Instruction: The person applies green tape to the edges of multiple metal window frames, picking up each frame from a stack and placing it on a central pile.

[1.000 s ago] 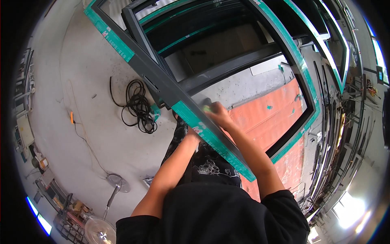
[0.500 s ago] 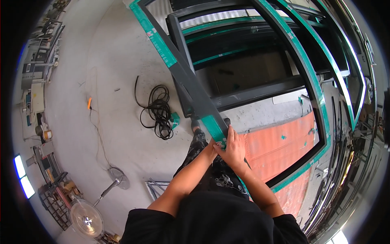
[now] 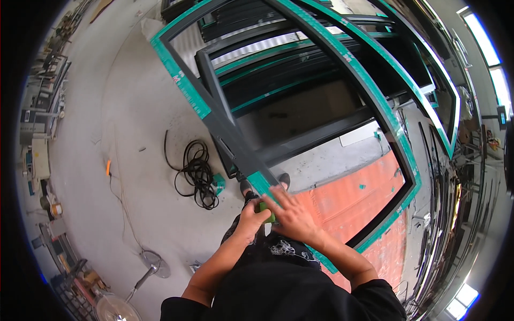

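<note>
A large dark grey window or door frame [image 3: 227, 140] with green film along its edges stands tilted in front of me. My left hand [image 3: 250, 219] is closed around a small green piece [image 3: 266, 213], perhaps bunched film or tape; its exact kind is hard to make out. My right hand [image 3: 293, 216] is beside it with fingers stretched out and slightly blurred. The fingertips of this hand lie over or close to the green film [image 3: 259, 182] at the frame's near corner; whether they touch it I cannot tell. Part of that corner is hidden behind my hands.
More dark frames [image 3: 321, 140] stand behind this one. A tangle of black strip [image 3: 198, 171] lies on the floor at left, beside a green scrap [image 3: 218, 183]. An orange-red sheet [image 3: 342, 198] covers the floor to the right. A standing fan [image 3: 115, 308] is at lower left.
My hands have come off the frame's corner and nearer my body. The left now holds a small green piece; the right has spread its fingers. The whole view has shifted.
</note>
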{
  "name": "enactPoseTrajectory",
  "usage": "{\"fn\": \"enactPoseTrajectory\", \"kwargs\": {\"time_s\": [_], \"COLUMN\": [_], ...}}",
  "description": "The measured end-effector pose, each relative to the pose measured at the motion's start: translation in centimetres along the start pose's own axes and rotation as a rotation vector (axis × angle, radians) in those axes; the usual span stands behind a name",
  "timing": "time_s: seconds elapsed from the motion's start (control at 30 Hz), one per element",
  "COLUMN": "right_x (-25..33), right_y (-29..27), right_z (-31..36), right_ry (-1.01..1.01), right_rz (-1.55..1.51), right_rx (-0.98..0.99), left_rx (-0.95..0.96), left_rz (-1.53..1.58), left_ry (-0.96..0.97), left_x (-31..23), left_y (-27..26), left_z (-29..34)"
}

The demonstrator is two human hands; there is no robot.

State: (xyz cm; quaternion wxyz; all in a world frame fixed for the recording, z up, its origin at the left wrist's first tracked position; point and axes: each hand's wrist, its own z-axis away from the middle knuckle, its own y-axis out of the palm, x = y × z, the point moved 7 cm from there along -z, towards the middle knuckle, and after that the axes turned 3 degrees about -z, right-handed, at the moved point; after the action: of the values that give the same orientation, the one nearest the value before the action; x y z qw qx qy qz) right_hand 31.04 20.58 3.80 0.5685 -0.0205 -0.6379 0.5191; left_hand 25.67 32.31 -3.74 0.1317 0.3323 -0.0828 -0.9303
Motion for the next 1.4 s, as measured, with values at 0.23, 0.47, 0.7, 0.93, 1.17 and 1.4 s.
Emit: {"fn": "enactPoseTrajectory", "kwargs": {"time_s": [0.23,0.47,0.7,0.93,1.17,1.4], "right_x": [-2.6,-12.8,-15.5,-14.4,-5.1,-1.4], "right_y": [-2.9,1.7,10.0,7.0,-2.2,0.8], "right_z": [0.4,-1.8,-3.6,-4.1,-1.8,-1.8], "right_ry": [0.124,0.111,-0.004,0.054,-0.025,-0.067], "right_rz": [-0.112,0.300,0.133,0.147,-0.102,-0.169], "right_rx": [-0.024,0.082,0.210,0.133,-0.102,0.167], "left_rx": [0.199,0.037,0.634,0.249,0.300,0.409], "left_rz": [0.263,0.284,0.678,0.105,0.236,-0.017], "left_ry": [-0.073,-0.350,-0.147,0.056,-0.100,-0.087], "left_x": [-1.9,9.1,13.4,11.8,2.8,-2.5], "left_y": [0.8,-1.7,1.8,-2.7,-2.2,-0.4], "left_z": [-0.1,-9.3,-15.1,-12.6,-1.2,0.1]}}
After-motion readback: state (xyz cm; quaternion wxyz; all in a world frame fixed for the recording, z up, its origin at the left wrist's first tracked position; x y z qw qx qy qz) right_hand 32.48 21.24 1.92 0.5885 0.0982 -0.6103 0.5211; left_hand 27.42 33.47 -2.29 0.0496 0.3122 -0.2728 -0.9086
